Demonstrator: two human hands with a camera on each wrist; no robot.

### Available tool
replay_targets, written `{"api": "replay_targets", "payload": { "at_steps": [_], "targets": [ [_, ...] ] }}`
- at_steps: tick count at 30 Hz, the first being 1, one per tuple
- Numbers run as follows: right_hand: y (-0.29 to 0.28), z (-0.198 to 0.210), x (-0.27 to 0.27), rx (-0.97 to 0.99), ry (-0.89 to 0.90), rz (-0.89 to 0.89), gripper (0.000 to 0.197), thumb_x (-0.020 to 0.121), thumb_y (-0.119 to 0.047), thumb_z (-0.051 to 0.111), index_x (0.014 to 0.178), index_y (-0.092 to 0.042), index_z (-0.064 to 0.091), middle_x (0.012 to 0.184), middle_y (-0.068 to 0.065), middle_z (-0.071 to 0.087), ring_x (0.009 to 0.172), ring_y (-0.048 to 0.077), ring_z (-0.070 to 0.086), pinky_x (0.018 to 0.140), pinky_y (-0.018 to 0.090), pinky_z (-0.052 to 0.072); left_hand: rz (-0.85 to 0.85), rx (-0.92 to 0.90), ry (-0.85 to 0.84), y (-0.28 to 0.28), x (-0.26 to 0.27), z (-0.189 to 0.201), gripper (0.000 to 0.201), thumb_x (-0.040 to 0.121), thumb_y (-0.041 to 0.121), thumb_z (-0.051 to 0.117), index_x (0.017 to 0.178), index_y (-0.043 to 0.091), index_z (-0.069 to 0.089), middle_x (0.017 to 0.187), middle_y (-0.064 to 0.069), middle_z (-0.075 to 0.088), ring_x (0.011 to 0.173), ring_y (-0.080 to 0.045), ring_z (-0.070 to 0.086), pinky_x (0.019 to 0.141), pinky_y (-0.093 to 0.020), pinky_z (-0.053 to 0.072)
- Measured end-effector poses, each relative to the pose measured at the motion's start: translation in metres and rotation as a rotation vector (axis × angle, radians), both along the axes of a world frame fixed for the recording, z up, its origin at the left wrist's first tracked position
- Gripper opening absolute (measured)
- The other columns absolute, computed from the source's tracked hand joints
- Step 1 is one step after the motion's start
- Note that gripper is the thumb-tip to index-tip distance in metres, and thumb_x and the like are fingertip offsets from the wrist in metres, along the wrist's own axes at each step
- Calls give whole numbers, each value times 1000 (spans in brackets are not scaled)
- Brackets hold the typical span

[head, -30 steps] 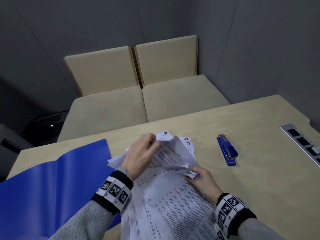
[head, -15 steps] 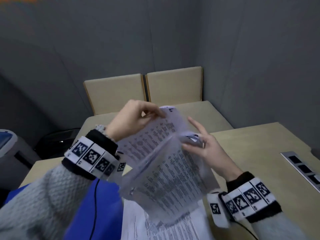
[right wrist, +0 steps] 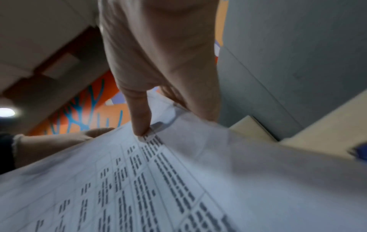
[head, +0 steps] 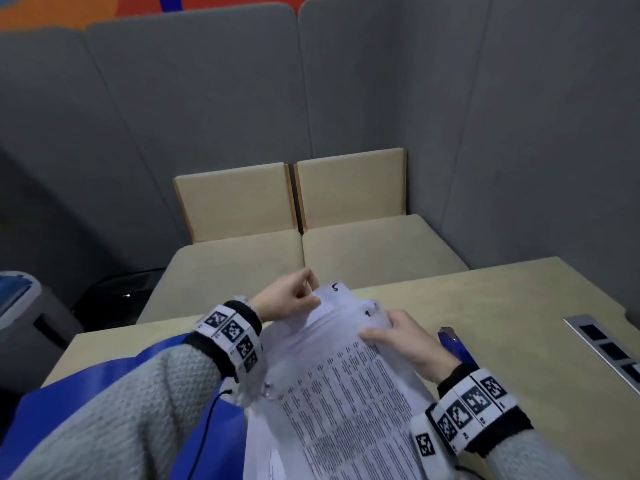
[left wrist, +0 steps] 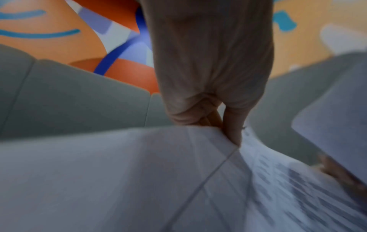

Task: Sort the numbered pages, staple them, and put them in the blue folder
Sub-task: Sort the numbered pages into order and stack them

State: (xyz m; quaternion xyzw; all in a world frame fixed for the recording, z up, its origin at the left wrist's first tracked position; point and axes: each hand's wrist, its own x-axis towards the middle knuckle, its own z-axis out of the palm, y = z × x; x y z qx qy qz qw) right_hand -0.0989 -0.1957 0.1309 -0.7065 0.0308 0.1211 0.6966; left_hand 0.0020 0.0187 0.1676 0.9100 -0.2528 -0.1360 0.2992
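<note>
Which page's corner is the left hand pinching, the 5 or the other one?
The page marked 5, farthest back; the left hand pinches its corner.

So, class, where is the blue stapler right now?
In the head view, the blue stapler lies on the beige wooden table, right of the printed pages, partly hidden behind the right hand.

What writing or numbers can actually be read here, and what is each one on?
"5": handwritten at the top corner of the page that the left hand pinches.
A second handwritten mark by the right hand, on the front sheet: too blurred to read.
Printed table rows on the pages: too small and blurred.
Wristband squares: patterns, not text.
</note>
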Motion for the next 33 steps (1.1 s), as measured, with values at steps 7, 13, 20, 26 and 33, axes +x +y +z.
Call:
{"api": "replay_targets", "payload": {
  "at_steps": [7, 13, 20, 26, 33],
  "targets": [
    [-6, -87, -12, -210, 176, -93, 57, 78, -21, 74, 127, -13, 47, 137, 0, 42, 123, 19, 48, 96, 30, 40, 24, 268, -325, -5, -13, -115, 9, 92, 14, 52, 94, 10, 60, 93, -11, 69, 78, -31, 63, 63, -32, 43],
    [-4, -70, -24, -214, 68, -33, 68, 83, -18, 70, 139, -30, 34, 145, -10, 20, 123, 5, 39, 104, 21, 29, -52, 42, -467, -10, -26, -120, 5, 86, 19, 56, 82, 17, 56, 82, 2, 63, 71, -20, 58, 73, -37, 47],
    [12, -17, -14, 41, -45, -58, 11, 90, -2, 57, 92, -7, 66, 88, 7, 74, 81, 12, 72, 64, 16, 53, -131, -222, 92, -18, -22, -29, 13, 95, 23, 54, 90, 11, 55, 56, 4, 48, 49, -7, 36, 48, -19, 28],
    [-6, 3, -2, 109, -133, -247, 10, 87, -6, 64, 92, 1, 68, 86, 11, 75, 87, 26, 71, 76, 31, 57, 114, -300, 303, 33, -7, 9, 82, 66, 87, 38, 96, 16, 68, 89, 7, 70, 81, -9, 64, 75, -23, 49],
    [-5, 26, 11, 228, -304, -471, 23, 84, -8, 68, 105, 0, 66, 101, 16, 72, 97, 29, 69, 90, 43, 53, 377, -1026, 257, 36, -34, -23, 57, 63, 42, 83, 108, 14, 61, 106, -8, 71, 93, -20, 69, 74, -24, 56]
  ]
}}
